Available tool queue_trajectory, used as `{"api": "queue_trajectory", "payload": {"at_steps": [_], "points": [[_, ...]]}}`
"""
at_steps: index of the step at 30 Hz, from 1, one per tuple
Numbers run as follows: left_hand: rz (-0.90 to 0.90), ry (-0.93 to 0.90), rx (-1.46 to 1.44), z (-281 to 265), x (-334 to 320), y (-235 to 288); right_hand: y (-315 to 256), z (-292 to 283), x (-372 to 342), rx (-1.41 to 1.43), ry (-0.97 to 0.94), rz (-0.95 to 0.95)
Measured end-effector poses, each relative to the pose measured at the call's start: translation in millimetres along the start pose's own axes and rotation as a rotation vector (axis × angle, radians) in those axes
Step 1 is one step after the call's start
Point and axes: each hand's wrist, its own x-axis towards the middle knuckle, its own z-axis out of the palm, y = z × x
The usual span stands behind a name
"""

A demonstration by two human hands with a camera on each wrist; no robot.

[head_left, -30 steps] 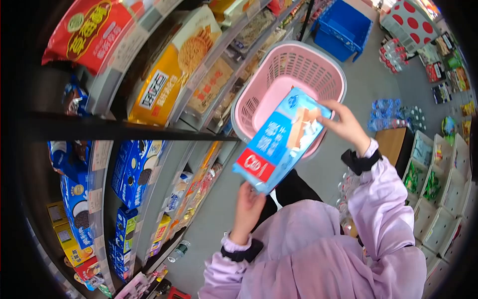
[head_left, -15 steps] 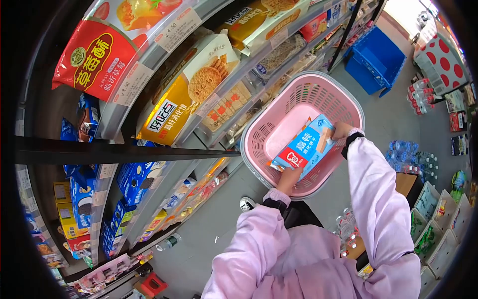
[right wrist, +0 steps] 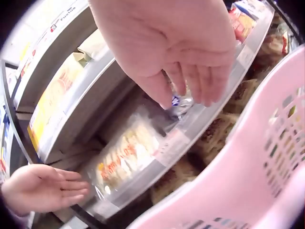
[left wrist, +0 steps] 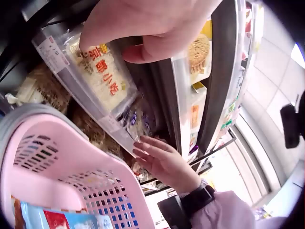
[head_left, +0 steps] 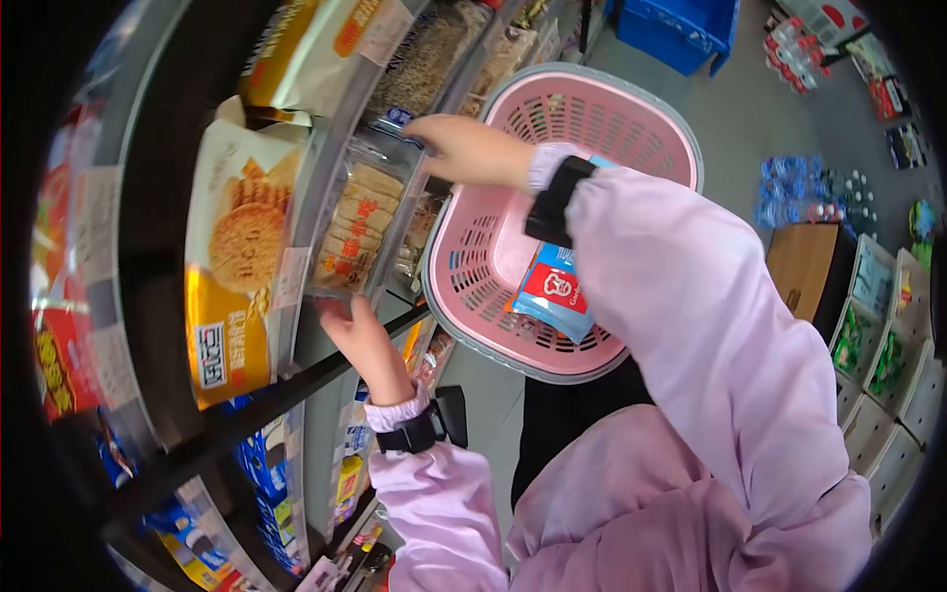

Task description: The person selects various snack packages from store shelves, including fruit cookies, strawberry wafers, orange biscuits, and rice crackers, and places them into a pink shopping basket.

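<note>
A clear-wrapped pack of pale pastries [head_left: 360, 227] with orange-red lettering lies on the shelf, between my two hands. My left hand [head_left: 363, 345] is at the pack's near end, thumb and fingers spread apart; in the left wrist view its thumb and fingertips overlap the pack's edge. My right hand [head_left: 473, 151] reaches over the basket to the shelf edge just beyond the far end, its fingers extended and holding nothing. Below the right arm, the pink basket [head_left: 464, 331] contains a blue and red biscuit pack [head_left: 554, 291], partly hidden by the sleeve.
A yellow and white biscuit bag [head_left: 237, 257] stands on the shelf above. Beside the pastries lies a dark seed-like packaged snack [head_left: 429, 59]. A black shelf post [head_left: 266, 400] crosses near the left hand. A blue crate [head_left: 676, 35] and bottle packs [head_left: 789, 192] are on the floor.
The blue biscuit pack went from both hands down into the basket and was let go. Both hands then moved left to the shelf, around the pastry pack.
</note>
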Motion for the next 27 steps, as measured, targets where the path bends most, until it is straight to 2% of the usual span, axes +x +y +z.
{"api": "queue_trajectory", "payload": {"at_steps": [2, 4, 5, 7, 10, 11, 14, 17, 20, 23, 26, 27], "points": [[0.004, 0.058, 0.014, 6.0, 15.9, -3.8, -14.4, 17.6, 18.1, -0.012, -0.066, 0.100], [0.037, 0.149, 0.046, 7.6, 33.0, -11.9, -13.3, 47.1, 29.0, 0.021, 0.056, 0.155], [-0.005, 0.166, -0.036, 7.1, 38.0, -17.2, -13.7, 58.7, 31.8, 0.033, 0.142, 0.184], [-0.093, 0.203, -0.201, 9.9, 40.7, -12.8, -22.9, 63.1, 36.7, 0.026, 0.156, 0.233], [-0.119, 0.099, -0.254, 1.4, 49.2, -22.9, -26.2, 72.6, 40.7, 0.032, 0.158, 0.247], [-0.099, 0.117, -0.257, 0.9, 49.8, -25.9, -25.5, 76.2, 41.6, 0.040, 0.159, 0.244], [-0.061, 0.142, -0.264, -0.6, 49.9, -34.2, -24.2, 72.1, 45.1, 0.074, 0.107, 0.399], [-0.063, 0.148, -0.268, -2.4, 49.1, -35.5, -20.4, 70.9, 48.6, 0.039, 0.031, 0.372], [-0.035, 0.224, -0.241, 3.1, 43.2, -26.7, -5.9, 78.4, 50.5, 0.176, 0.126, 0.218], [0.004, 0.328, -0.192, 4.0, 37.7, -27.0, -25.8, 57.4, 46.6, 0.313, 0.188, 0.099], [0.039, 0.336, -0.167, 4.5, 28.1, -16.7, -33.7, 41.2, 44.3, 0.312, 0.060, 0.157], [0.044, 0.320, -0.166, 5.1, 24.8, -11.5, -33.9, 38.7, 40.5, 0.302, 0.083, 0.162]]}}
